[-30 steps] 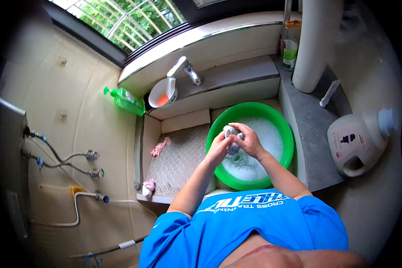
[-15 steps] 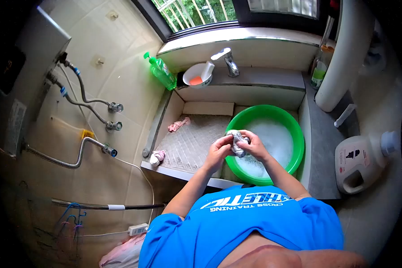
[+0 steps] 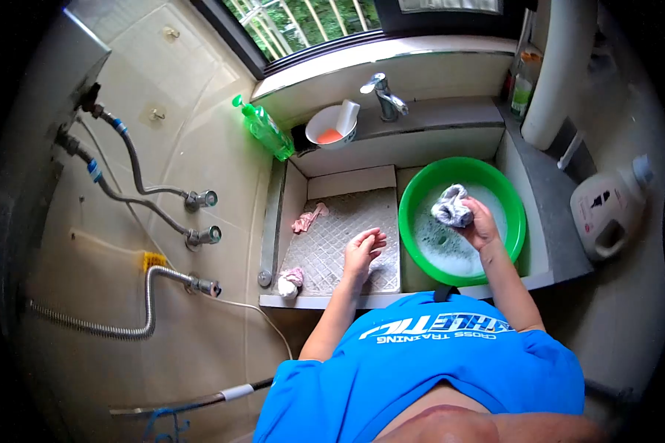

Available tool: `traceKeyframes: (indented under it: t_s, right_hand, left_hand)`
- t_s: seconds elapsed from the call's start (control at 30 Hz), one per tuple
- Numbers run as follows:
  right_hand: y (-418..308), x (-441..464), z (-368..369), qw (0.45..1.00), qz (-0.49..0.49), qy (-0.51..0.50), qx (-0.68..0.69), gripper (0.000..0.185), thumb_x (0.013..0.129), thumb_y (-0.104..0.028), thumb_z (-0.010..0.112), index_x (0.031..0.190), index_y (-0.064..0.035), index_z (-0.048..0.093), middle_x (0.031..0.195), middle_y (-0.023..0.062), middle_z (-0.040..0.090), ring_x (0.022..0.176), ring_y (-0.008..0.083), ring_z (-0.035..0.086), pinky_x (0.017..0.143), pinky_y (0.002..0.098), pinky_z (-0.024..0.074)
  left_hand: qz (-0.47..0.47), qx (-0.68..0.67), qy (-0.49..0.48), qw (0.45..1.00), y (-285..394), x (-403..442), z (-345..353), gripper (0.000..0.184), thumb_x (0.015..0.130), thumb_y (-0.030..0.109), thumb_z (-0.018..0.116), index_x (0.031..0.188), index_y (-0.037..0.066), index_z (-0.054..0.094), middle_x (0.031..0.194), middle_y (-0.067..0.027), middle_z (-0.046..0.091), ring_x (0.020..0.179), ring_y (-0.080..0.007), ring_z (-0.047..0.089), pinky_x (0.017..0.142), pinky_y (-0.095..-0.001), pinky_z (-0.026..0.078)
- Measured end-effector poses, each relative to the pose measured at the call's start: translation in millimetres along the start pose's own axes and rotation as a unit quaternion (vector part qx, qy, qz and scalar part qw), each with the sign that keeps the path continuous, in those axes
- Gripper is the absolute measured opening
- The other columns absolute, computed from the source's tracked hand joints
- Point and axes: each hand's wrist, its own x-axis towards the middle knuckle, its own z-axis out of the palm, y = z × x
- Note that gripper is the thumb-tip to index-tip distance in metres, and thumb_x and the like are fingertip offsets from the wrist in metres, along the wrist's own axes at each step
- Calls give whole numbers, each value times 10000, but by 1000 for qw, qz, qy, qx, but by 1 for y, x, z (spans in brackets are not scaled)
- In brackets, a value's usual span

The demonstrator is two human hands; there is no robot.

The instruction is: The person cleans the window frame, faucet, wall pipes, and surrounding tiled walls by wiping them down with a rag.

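My right hand (image 3: 481, 223) holds a bunched grey and white cloth (image 3: 451, 207) over the soapy water (image 3: 451, 251) in a green basin (image 3: 515, 235). Apart from it, my left hand (image 3: 363, 252) hovers above the ridged washing slab (image 3: 336, 240), its fingers slightly curled and nothing in them. A small pink cloth (image 3: 309, 218) lies on the slab's left side. Near the front left corner sits a pink and white bundled cloth (image 3: 290, 283).
Behind the slab are a faucet (image 3: 384, 97), a bowl (image 3: 321, 122) with an orange item, and a green pump bottle (image 3: 264, 131). A large detergent jug (image 3: 608, 210) stands at the right. Metal hoses (image 3: 151, 295) run along the left wall.
My hands have separated. The right one has moved right with the grey and white cloth, while the left has let go of it and opened over the slab. The camera view has also shifted.
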Motion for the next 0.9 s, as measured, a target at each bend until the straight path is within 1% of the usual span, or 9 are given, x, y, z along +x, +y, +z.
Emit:
traceKeyframes:
  t_s: [0.17,0.37,0.53,0.6,0.67,0.7,0.8,0.87,0.9]
  right_hand:
    - [3,-9,22,992,-120,28,2,385,819,-62,577,1186,10,484,1051,105,604,899,203,627,793,352,537]
    - [-27,35,43,951,-273,79,-124,330,837,-64,574,1159,-8,529,1033,60,603,911,135,596,799,287,503]
    - [-66,82,119,808,-463,76,-357,231,829,-38,563,1058,-19,587,961,39,610,820,122,574,756,237,462]
    - [-77,122,142,720,-543,54,-429,255,809,-55,587,1061,-19,588,1002,96,622,891,198,591,820,296,463]
    - [-75,169,153,568,-601,60,-559,262,783,-75,612,1039,-24,608,1066,141,611,992,271,569,888,366,442]
    - [-72,190,155,552,-582,1,-597,242,767,-78,628,1003,-28,631,1091,143,606,1057,299,533,927,412,413]
    - [-75,230,161,578,-495,-14,-649,196,790,-149,603,951,-49,655,1013,148,630,952,327,580,843,382,464]
    - [-89,235,167,658,-378,-35,-651,197,804,-196,585,923,-56,657,969,158,635,879,339,599,777,393,486]
    - [-90,237,164,653,-396,-50,-643,201,801,-207,585,917,-58,652,939,171,635,852,342,603,748,407,490]
  left_hand:
    - [1,-14,-22,1000,-8,34,12,247,928,223,529,1122,79,584,986,-61,665,854,-148,631,694,-258,469]
    - [-23,-29,-103,994,-27,64,36,248,922,224,542,1108,64,577,963,-72,663,829,-145,625,657,-255,466]
    - [-73,-55,-51,995,-37,74,33,231,919,225,545,1070,54,578,919,-58,647,790,-134,603,614,-226,442]
    - [-70,-80,-54,993,-36,76,28,218,916,217,551,1060,56,581,901,-54,643,787,-127,600,610,-219,439]
    - [-72,-83,-45,993,-32,76,28,210,918,218,547,1052,61,587,891,-42,644,767,-110,594,602,-207,433]
    - [-76,-81,-35,993,-31,75,26,203,919,219,544,1044,65,593,880,-30,644,747,-92,589,593,-194,428]
    - [-88,-86,-11,992,-33,75,20,190,921,210,540,1034,68,594,872,-27,642,747,-91,588,599,-191,427]
    - [-93,-114,-6,989,-31,73,21,175,921,204,538,1019,71,596,855,-17,633,739,-87,578,600,-189,424]
    - [-100,-125,-4,987,-33,75,21,171,917,198,543,1022,73,592,845,-15,631,735,-95,583,605,-197,426]
